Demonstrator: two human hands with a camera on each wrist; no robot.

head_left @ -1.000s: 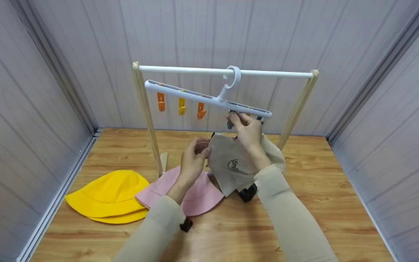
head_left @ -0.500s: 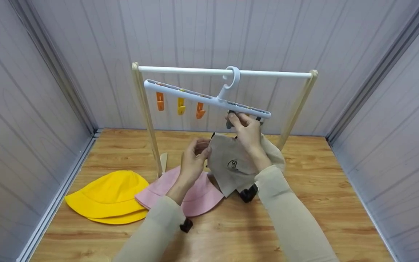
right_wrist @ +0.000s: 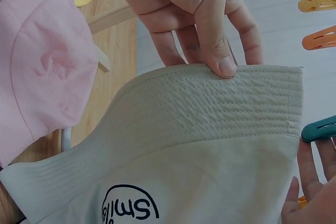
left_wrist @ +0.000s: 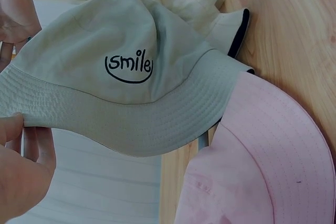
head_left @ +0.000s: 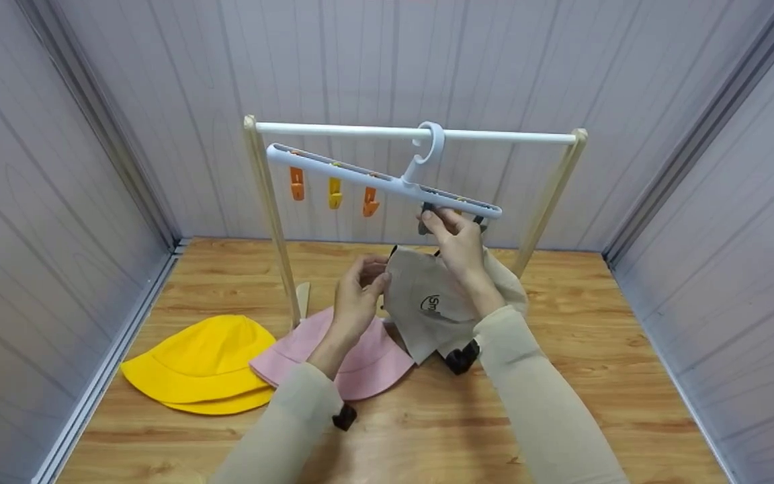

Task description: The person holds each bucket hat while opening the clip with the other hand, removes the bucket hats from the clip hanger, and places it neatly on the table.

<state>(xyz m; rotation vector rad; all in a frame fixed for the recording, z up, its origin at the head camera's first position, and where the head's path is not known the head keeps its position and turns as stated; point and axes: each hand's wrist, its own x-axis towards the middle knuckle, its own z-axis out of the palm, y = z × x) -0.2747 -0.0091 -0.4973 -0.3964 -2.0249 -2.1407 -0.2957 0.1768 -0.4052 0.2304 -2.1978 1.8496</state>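
Observation:
In the head view my left hand (head_left: 355,299) pinches the brim of a beige bucket hat (head_left: 420,323) between thumb and fingers. The word "smile" is printed on this hat, clearest in the left wrist view. My right hand (head_left: 459,247) pinches a dark green clothespin (right_wrist: 321,128) hanging under the right half of a pale blue hanger (head_left: 340,173). In the right wrist view the clothespin is right by the end of the hat's brim. A second, cream hat (left_wrist: 181,1) is behind the printed one, partly hidden by it.
The hanger hooks over the white rail (head_left: 501,136) of a wooden-legged rack, tilted down to the right. Orange clothespins (head_left: 297,185) and a yellow clothespin (head_left: 335,193) hang from its left half. A pink hat (head_left: 373,363) and yellow hats (head_left: 205,349) lie on the wood-grain floor.
The hanger's left end has risen slightly, carrying its clothespins up, and the green clothespin has tipped a little in my right fingers. My left hand and the hat stay put.

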